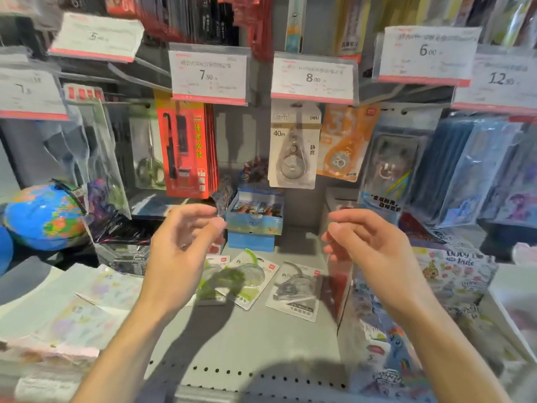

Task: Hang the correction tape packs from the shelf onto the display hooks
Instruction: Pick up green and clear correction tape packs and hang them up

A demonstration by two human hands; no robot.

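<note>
**A:** Where are the hands, and do they hold anything?

**B:** Both are raised over the grey shelf (261,338); the left hand (180,251) has its fingers loosely curled with thumb and forefinger near each other, and nothing shows between them; the right hand (372,245) mirrors it, fingers relaxed and bent, holding nothing.

**A:** And the correction tape packs?

**B:** Still on the shelf, below and between the two hands; a green-trimmed pack (247,277) lies flat just right of the left wrist, overlapping another green pack (213,282) that the hand's shadow partly covers; a grey-and-white pack (296,289) lies flat beside them, nearer the right hand; neither hand touches any of them.

**A:** Anything already on the hooks?

**B:** Yes; a beige pack marked 40m (292,146) hangs under the 8.00 price tag (313,78), and an orange pack (345,141) hangs just beside it to the right, partly behind it; both are above and beyond the hands.

**A:** What else is around?

**B:** Red carded packs (189,146) hang under the 7.90 price tag (209,74); a small blue box (255,216) stands on the shelf behind the lying packs, between the two hands in view; a globe (43,216) sits far left; a printed pad reading ENJOY (456,269) lies at the right; the picture is somewhat blurred, so finer print is unreadable.
</note>
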